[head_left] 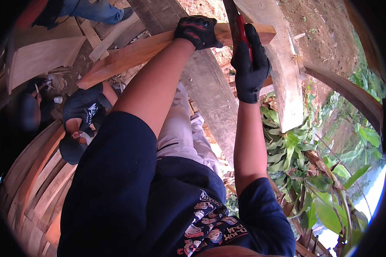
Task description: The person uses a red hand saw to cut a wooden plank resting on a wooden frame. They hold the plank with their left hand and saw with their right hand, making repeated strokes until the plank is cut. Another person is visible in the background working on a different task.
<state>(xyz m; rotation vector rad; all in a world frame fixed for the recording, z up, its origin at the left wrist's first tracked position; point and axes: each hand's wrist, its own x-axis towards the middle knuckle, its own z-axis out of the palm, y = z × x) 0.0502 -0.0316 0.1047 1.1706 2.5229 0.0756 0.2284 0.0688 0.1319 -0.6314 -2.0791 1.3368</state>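
My left hand (197,32), in a black glove with red marks, is wrapped over a reddish wooden plank (131,55). The plank lies slanting across a wide grey board (210,85) and reaches a pale, weathered board (287,85) on the right. In a black glove too, my right hand (249,68) grips the red handle of a handsaw (242,32). The saw's dark blade points away from me, crosses the plank near its right end, and runs out at the top edge. How deep the teeth sit in the wood cannot be made out.
On the left a person in a dark shirt and cap (79,124) bends low beside stacked planks (43,184). Another person's jeans-clad leg (96,12) shows at the top left. Curved wooden pieces (43,60) lie nearby. Leafy plants (291,150) and a dirt slope (326,38) are on the right.
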